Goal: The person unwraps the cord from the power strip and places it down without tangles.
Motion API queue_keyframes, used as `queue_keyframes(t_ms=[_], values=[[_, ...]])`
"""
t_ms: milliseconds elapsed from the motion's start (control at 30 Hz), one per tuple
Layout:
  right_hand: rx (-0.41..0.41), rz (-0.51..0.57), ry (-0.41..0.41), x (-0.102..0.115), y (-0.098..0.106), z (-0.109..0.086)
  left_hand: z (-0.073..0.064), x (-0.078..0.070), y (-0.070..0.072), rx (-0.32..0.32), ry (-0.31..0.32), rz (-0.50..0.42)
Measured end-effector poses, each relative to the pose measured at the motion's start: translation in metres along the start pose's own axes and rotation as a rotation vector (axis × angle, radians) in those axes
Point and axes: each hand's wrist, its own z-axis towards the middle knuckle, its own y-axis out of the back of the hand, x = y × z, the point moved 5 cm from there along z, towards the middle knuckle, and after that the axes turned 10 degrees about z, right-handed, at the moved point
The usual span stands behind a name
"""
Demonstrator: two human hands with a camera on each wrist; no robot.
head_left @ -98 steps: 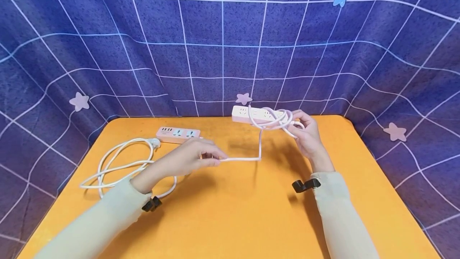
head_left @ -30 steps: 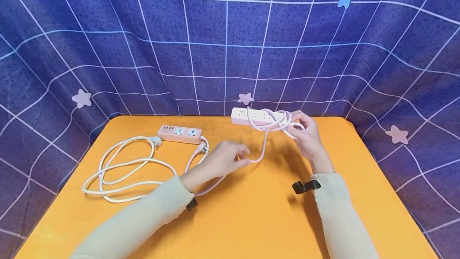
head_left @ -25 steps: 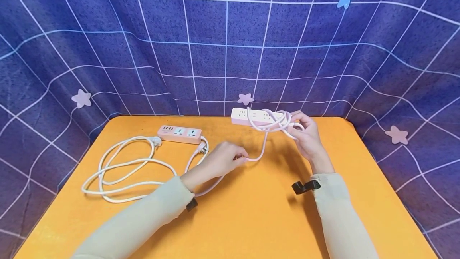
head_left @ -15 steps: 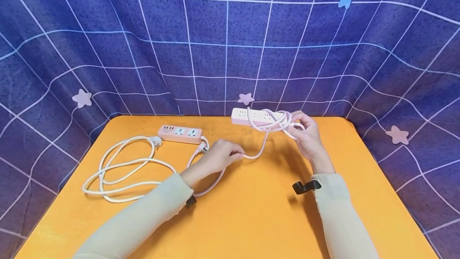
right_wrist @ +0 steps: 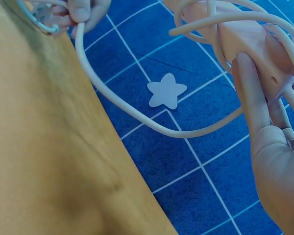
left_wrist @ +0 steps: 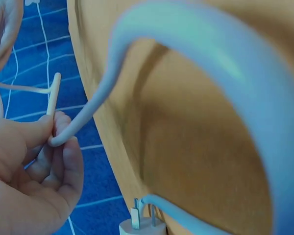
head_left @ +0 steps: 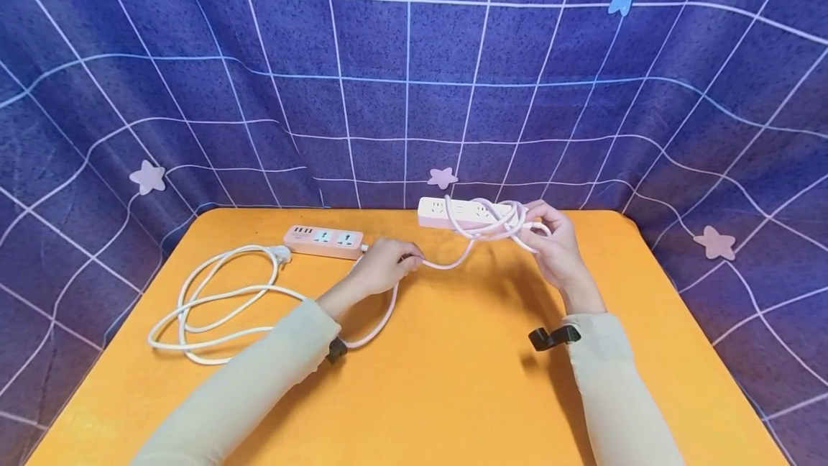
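Note:
My right hand grips the near end of a pale pink power strip, held up over the back of the table. Loops of its pink cord wrap around the strip, bunched toward the gripped end. From there the cord sags across to my left hand, which pinches it between thumb and fingertips, as the left wrist view shows too. Past the left fingers the cord curves down to the tabletop and passes by the left cuff. Metal prongs of a plug show low in the left wrist view.
A second pink power strip with USB ports lies at the back left of the orange table. Its white cord lies in loose loops beside it, with a white plug near the strip. A blue grid-patterned curtain hangs behind.
My left hand first slid right along the cord, then, still pinching it, moved up and left toward the second strip. The right hand keeps its grip, nearly still.

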Motion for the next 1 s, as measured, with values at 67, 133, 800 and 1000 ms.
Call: queue_keyframes(t_ms=[67, 133, 800, 1000], values=[[0.007, 0.0, -0.001, 0.0, 0.0, 0.0, 0.001, 0.004, 0.002, -0.015, 0.015, -0.012], [0.014, -0.002, -0.002, 0.001, -0.001, 0.0, 0.002, 0.007, 0.005, -0.04, 0.027, -0.012], [0.079, 0.018, 0.001, 0.0, -0.004, -0.004, 0.021, 0.03, 0.05, -0.23, 0.156, -0.18], [0.089, 0.018, -0.008, -0.002, -0.004, -0.005, 0.022, 0.029, 0.073, -0.313, 0.159, -0.199]])
